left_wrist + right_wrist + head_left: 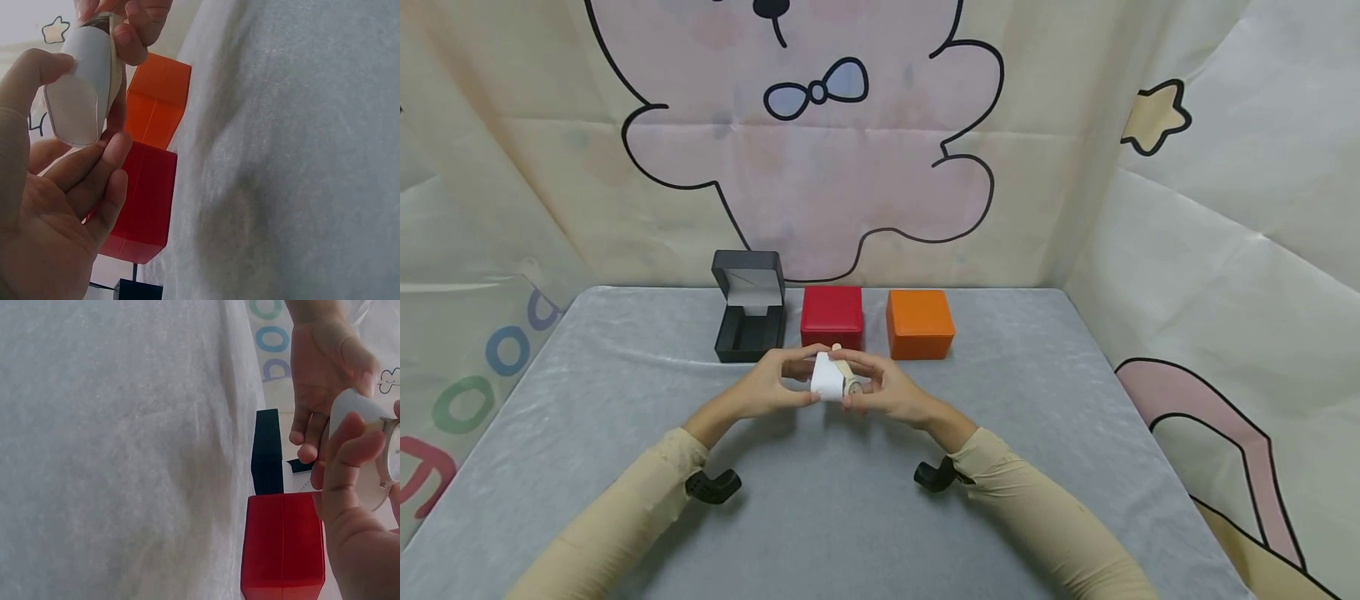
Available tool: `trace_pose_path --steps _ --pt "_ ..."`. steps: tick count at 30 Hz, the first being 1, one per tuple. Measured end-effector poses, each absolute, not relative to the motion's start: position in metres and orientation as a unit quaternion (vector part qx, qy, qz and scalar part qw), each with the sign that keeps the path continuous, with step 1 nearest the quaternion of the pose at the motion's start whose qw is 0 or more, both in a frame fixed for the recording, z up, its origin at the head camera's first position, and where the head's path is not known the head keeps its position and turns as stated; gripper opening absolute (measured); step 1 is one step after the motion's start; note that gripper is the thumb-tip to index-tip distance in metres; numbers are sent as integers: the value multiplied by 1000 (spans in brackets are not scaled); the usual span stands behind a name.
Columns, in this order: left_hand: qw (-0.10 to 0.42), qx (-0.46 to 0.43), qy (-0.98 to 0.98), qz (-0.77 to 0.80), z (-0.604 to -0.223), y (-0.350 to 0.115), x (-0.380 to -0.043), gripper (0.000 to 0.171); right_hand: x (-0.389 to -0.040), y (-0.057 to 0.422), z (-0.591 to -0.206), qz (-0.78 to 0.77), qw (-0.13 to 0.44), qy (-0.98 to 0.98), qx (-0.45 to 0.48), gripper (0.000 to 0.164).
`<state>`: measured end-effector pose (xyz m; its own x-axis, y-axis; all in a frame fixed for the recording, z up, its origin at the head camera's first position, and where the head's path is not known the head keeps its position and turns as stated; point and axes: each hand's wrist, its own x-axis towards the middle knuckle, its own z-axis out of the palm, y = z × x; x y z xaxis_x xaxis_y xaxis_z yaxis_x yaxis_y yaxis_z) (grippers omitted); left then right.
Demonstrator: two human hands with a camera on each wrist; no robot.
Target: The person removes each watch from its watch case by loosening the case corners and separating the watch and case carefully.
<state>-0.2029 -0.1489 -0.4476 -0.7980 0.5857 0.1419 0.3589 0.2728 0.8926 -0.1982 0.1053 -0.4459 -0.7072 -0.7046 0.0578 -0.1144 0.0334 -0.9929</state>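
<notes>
so: left hand (766,389) holds cushion (826,377), right hand (892,390) watch (852,385)

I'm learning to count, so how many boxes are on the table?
3: the open black box on the left, the red box in the middle and the orange box on the right.

Round, cream-strapped watch (853,386) against white cushion (827,379), both aloft

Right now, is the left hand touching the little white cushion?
Touching. The left wrist view shows it: the left hand has its thumb tip against the white cushion, with no gap between them.
</notes>
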Motion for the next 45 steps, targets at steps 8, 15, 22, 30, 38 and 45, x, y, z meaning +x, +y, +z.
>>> trace_pose_path --steps 8,15,22,30,38,45 --pt "115 303 789 522 -444 -152 -204 68 -202 110 -444 -617 230 684 -314 67" --pt "119 301 787 524 -445 -154 -205 69 -205 114 -445 -610 248 686 -310 64" --pt "122 299 788 525 -446 -155 -206 71 -207 119 -444 -606 272 688 -291 63" --pt "104 300 786 530 -446 -161 -205 69 -207 123 -444 -622 259 683 -283 64" --pt "97 282 787 540 -447 -172 -204 68 -206 125 -445 -646 223 685 -253 64" --pt "98 284 791 533 -449 -169 -203 71 -205 124 -448 -649 199 692 -246 64"
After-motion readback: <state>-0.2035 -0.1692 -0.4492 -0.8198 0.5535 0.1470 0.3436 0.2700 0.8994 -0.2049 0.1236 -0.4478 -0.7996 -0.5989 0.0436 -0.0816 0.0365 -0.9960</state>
